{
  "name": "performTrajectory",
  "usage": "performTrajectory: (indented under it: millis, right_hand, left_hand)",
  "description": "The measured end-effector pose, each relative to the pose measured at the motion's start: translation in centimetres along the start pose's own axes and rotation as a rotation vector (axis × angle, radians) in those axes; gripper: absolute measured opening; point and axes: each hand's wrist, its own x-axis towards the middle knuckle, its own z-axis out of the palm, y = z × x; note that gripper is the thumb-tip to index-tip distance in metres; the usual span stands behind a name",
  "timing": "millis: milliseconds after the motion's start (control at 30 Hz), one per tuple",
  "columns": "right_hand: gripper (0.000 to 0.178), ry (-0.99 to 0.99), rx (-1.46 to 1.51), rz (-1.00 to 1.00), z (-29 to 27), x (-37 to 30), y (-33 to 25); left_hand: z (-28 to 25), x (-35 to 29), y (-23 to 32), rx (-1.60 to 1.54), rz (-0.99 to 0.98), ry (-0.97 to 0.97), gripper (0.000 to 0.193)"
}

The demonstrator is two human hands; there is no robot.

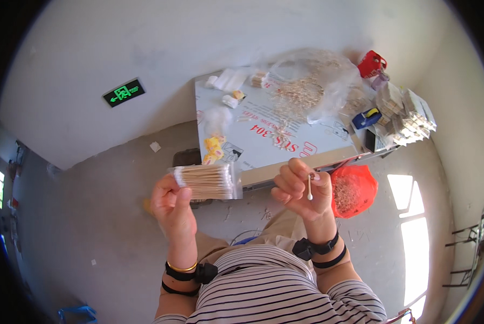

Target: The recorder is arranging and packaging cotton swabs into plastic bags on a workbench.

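Note:
My left hand (pixel 171 208) grips a clear bag of cotton swabs (pixel 207 181) by its left end, thumb in front. Wooden sticks lie side by side in the bag, with white tips at its ends. To the right, my right hand (pixel 306 191) pinches a single cotton swab (pixel 309 187) between thumb and finger, its white tip hanging down. Both hands are raised in front of the near edge of the table (pixel 242 127). A large clear plastic bag (pixel 328 81) on the table has many loose swabs (pixel 301 92) spilling from it.
Stacked packs (pixel 406 116) fill the table's right end beside a blue tape dispenser (pixel 366 118) and a red bag (pixel 372 64). Yellow-and-white packets (pixel 213 148) lie at its left edge. An orange-red bag (pixel 355 190) holding loose sticks hangs or stands below the front right edge.

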Motion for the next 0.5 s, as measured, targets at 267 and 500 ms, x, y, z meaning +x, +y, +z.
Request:
performTrajectory:
  millis: [267, 500]
  right_hand:
    - [0.014, 0.271, -1.115, -0.562, 4.3, -1.0, 1.3]
    - [0.017, -0.043, -1.502, -0.734, 8.0, 0.4, 1.8]
  left_hand:
    - [-0.8, 0.1, -1.2, -0.458, -0.287, -0.018, 0.021]
    - [-1.1, 0.1, -0.6, -0.654, -0.488, -0.11, 0.04]
